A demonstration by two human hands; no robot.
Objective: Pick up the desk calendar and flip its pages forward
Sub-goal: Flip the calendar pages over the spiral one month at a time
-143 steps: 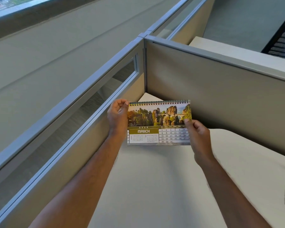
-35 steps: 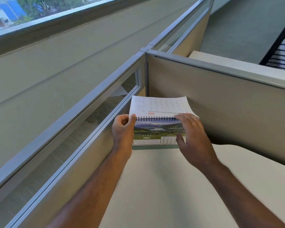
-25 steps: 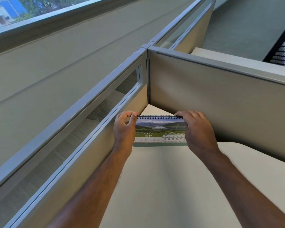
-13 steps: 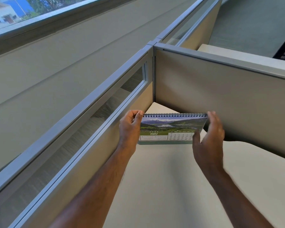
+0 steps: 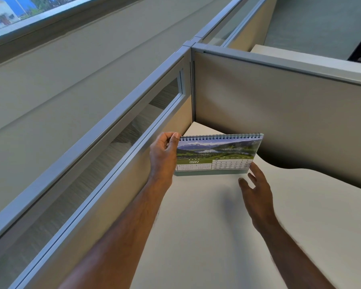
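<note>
Desk calendar (image 5: pixel 217 155): upright in the far corner of the desk, open at the MAY page with a lake-and-mountain photo above the date grid; spiral binding along the top edge; its bottom edge is at the desk surface, though whether it rests there or is held just above I cannot tell.
Left hand (image 5: pixel 163 157): pinched closed on the calendar's upper left corner, thumb in front by the spiral, fingers curled behind; it alone holds the calendar.
Right hand (image 5: pixel 256 195): open, fingers spread and loose, holding nothing; its fingertips lie just below the calendar's lower right corner, apart from it.
Desk (image 5: pixel 206 236): pale, bare surface from the calendar toward the camera; its right edge curves inward just right of the calendar.
Left partition (image 5: pixel 113 174): metal-framed with a glass strip; close beside the left hand, little room on that side.
Back partition (image 5: pixel 279 105): grey panel behind the calendar; it meets the left partition at the corner.
</note>
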